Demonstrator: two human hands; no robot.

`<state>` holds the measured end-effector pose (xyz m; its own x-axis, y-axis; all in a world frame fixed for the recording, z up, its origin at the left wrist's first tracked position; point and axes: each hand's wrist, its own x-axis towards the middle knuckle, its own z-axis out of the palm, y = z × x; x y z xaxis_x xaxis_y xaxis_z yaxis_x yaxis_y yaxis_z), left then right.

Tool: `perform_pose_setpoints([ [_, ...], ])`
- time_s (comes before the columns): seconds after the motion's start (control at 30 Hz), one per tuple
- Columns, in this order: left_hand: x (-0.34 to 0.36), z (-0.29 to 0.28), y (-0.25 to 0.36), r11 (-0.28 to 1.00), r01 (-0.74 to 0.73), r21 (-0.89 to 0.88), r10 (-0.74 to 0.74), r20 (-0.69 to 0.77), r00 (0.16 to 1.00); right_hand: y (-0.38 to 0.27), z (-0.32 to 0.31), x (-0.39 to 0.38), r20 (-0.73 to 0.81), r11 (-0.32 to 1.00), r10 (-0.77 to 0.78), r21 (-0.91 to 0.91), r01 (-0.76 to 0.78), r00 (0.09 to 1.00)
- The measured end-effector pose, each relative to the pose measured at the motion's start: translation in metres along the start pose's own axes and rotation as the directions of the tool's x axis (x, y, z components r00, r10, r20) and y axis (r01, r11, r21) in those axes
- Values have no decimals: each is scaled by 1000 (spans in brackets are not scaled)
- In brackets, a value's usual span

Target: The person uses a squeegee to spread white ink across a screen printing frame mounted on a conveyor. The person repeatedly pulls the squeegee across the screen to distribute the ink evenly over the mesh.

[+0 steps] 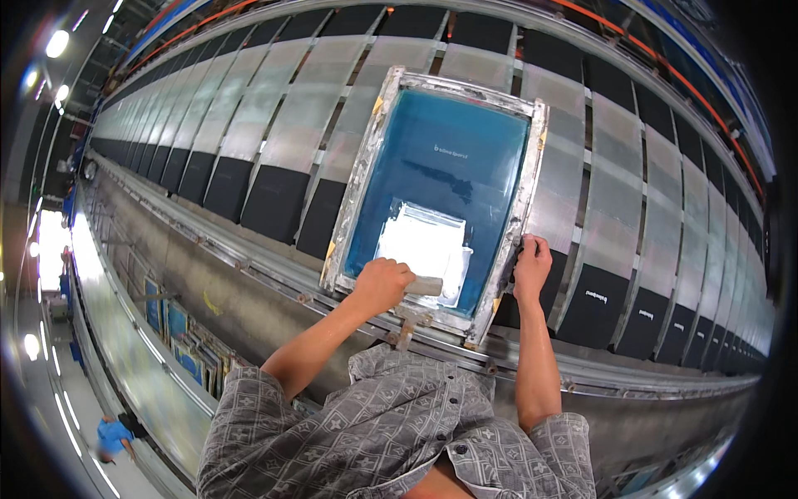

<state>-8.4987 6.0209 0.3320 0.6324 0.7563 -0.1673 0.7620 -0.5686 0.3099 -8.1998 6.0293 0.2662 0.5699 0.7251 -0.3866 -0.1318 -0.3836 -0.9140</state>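
A screen printing frame (536,154) with a blue mesh (416,125) lies tilted across the long row of pallets in front of me. White ink (424,237) is spread over the near part of the mesh, with a dark smear beyond it. My left hand (382,284) is closed on a pale squeegee (426,287) at the near end of the ink; its far end and blade are partly hidden. At the frame's right side, my right hand (533,268) has its fingers curled round the edge, by a dark part that I cannot make out.
Silver pallets (274,137) carrying black fabric pieces (590,299) run left and right. A metal rail (233,258) passes along the near side. Below left, several stored screens (195,349) stand in a rack. Far off at lower left is a person in blue (115,434).
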Motion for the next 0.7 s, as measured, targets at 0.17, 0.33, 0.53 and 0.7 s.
perform_pose_setpoints([
  [0.17,54,-41,-12,999,-4,-52,20,312,950,14,-2,15,-40,994,2,-105,-6,999],
  [0.33,146,-53,-49,998,-64,13,60,207,976,28,0,19,-59,992,-30,-128,22,998],
  [0.53,169,-54,-60,995,-87,45,72,269,960,15,4,9,-37,995,5,-100,-9,999],
  [0.7,98,-33,-28,998,-63,-7,61,316,947,8,0,4,-38,998,45,-32,-46,998],
])
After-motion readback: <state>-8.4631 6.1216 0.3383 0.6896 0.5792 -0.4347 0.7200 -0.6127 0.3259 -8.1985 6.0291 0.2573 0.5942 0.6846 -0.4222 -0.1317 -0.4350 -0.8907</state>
